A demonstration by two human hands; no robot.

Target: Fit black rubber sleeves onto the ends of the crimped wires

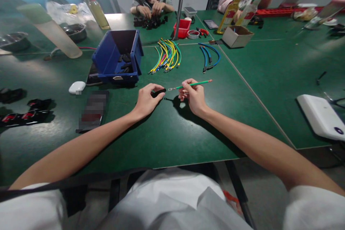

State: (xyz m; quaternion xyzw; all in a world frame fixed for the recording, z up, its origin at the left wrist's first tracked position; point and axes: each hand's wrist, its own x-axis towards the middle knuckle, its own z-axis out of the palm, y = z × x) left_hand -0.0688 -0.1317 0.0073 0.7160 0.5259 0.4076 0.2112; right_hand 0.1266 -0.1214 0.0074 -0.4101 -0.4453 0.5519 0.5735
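Note:
Between the thumb and fingers of my left hand (148, 100) is a small black sleeve (159, 93), partly covered by the fingers. My right hand (194, 95) pinches a short green wire (201, 83). A metal ring terminal (171, 89) on the wire's left end points at the sleeve, with a small gap between them. The wire's other end shows a coppery tip. Beyond my hands lies a bundle of yellow, green and blue wires (168, 55) with terminals. To its right are a few blue wires (208, 57), some with black ends.
A blue bin (115, 75) holding black pieces stands left of the wires. A phone (94, 109) and a white case (77, 87) lie near my left forearm. A cardboard box (237, 37) and bottles stand at the back right. A white device (320, 116) is far right. Two people sit opposite.

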